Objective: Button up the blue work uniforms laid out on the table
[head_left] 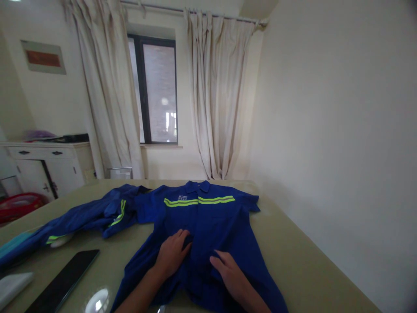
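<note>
Royal-blue short-sleeved work shirt (224, 226), laid out front up on the table (293, 248). Turn-down collar (203, 187), closed down the middle; across the chest, a fluorescent yellow band (216, 200) with a greyish centre line, and above it on one side a small pale logo (182, 197), too blurred to read. Collar pointing away from the person, hem toward the person, long axis running near to far; sleeves out to either side, lower part flared and creased.

Left hand (172, 252) on the shirt, left of its middle line, fingers close together and slightly bent, thumb just beside them. Right hand (230, 271) on the shirt, right of that line, fingers curled, thumb and forefinger slightly apart. Both touching cloth; impossible to tell about any pinched fold. Left of the shirt, a crumpled blue garment (87, 213) with yellow strips; left of the shirt's lower part, a black phone (61, 282).
</note>
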A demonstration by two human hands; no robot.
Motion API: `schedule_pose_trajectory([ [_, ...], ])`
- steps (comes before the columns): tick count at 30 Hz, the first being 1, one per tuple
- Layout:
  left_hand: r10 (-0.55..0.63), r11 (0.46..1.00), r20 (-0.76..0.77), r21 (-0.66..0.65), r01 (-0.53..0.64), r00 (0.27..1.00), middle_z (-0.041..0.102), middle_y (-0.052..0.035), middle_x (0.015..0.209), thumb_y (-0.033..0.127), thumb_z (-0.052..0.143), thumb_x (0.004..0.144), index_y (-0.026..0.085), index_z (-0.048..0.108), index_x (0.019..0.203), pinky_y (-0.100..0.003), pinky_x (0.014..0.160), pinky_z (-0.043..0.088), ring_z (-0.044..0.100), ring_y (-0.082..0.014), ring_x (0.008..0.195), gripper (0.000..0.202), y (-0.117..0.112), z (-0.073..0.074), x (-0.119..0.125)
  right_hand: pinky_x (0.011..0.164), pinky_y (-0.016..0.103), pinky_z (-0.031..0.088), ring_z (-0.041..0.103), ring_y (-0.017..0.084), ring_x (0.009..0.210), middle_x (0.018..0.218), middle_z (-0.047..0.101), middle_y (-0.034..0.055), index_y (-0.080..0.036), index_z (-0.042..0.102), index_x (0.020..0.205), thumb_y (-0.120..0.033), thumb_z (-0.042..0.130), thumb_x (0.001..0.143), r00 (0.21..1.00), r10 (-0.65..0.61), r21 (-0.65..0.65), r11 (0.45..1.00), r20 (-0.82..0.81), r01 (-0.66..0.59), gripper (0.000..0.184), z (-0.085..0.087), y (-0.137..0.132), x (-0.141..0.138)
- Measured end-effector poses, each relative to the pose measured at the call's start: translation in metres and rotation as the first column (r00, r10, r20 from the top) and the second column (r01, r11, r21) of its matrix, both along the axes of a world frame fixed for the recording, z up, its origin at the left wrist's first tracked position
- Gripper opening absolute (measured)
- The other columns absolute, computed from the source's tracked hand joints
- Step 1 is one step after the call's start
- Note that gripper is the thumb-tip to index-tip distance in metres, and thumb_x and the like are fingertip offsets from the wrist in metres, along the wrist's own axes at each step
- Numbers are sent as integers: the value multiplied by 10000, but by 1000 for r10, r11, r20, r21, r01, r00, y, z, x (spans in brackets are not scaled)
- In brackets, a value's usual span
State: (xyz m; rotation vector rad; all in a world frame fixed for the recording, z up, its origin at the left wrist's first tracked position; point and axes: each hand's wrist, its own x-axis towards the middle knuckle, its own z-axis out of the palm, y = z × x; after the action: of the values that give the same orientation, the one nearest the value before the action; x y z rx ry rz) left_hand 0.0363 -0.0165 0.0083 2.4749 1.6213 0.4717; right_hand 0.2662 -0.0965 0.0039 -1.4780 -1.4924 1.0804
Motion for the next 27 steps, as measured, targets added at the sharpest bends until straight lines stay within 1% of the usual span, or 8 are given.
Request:
schedule_pose_trajectory([
  [5, -72, 990, 24, -123, 75, 997, 748, -34, 1160, 344, 467, 974, 267, 676, 1150, -348, 929, 491, 681, -248, 1111, 284, -12, 10, -1, 1209, 471, 293, 504, 322, 1371, 1401, 640, 106, -197, 688, 1310, -795, 479, 881, 998, 41, -25, 999, -53, -43, 765, 4, -14, 1],
  [10, -244, 875, -15, -435, 214, 970, 762, -44, 870, 457, 482, 914, 215, 728, 829, -314, 717, 512, 695, -241, 818, 356, -29, 36, -1, 1028, 433, 499, 668, 286, 1136, 1218, 714, 91, -242, 689, 1261, -798, 399, 928, 939, 333, 24, 943, -88, -332, 710, 47, -39, 11],
  [12, -258, 878, -27, -424, 223, 966, 758, -62, 903, 503, 517, 877, 214, 736, 867, -345, 765, 525, 689, -259, 845, 363, -33, 44, 2, 1001, 405, 523, 660, 288, 1166, 1318, 670, 93, -279, 626, 1354, -735, 521, 917, 943, 332, 16, 943, -16, -332, 640, 66, -43, 26],
  [14, -224, 933, -36, -296, 204, 974, 733, -105, 1146, 561, 569, 832, 227, 729, 1087, -446, 955, 497, 656, -318, 1068, 448, -30, 47, 9, 1106, 412, 450, 576, 298, 1299, 1426, 606, 82, -307, 587, 1405, -644, 596, 918, 965, 196, 91, 973, 175, -214, 593, 76, -31, 48],
  [17, -139, 959, -78, -258, 115, 987, 420, -154, 1596, 579, 639, 760, 265, 445, 1522, -672, 1174, 218, 343, -416, 1466, 847, -11, 39, 23, 1220, 451, 297, 460, 333, 1412, 1499, 532, 138, -202, 591, 1405, -573, 599, 903, 855, -140, 247, 969, 499, 15, 624, 67, 11, 85],
  [20, -62, 928, -132, -373, 8, 989, 121, -143, 1717, 553, 675, 716, 307, 228, 1619, -780, 1148, 3, 47, -450, 1558, 1036, 15, 22, 37, 1201, 478, 311, 421, 381, 1435, 1542, 456, 220, -100, 508, 1476, -542, 634, 859, 637, -258, 179, 966, 727, 186, 770, 40, 53, 112],
  [23, -25, 950, -74, -311, 1, 997, 239, -107, 1683, 501, 686, 712, 372, 393, 1534, -770, 1152, -1, 136, -426, 1547, 882, 31, 9, 49, 1129, 467, 387, 513, 387, 1344, 1449, 542, 212, -132, 484, 1501, -569, 638, 852, 529, -240, 164, 969, 814, 187, 797, 17, 71, 120],
  [27, -40, 985, 20, -168, 43, 999, 471, -42, 1528, 282, 574, 800, 383, 603, 1276, -752, 1162, 91, 394, -338, 1421, 488, 33, 1, 62, 990, 400, 461, 622, 330, 1193, 1287, 645, 174, -172, 566, 1391, -492, 557, 927, 569, -189, 146, 982, 800, 121, 563, 10, 76, 111],
])
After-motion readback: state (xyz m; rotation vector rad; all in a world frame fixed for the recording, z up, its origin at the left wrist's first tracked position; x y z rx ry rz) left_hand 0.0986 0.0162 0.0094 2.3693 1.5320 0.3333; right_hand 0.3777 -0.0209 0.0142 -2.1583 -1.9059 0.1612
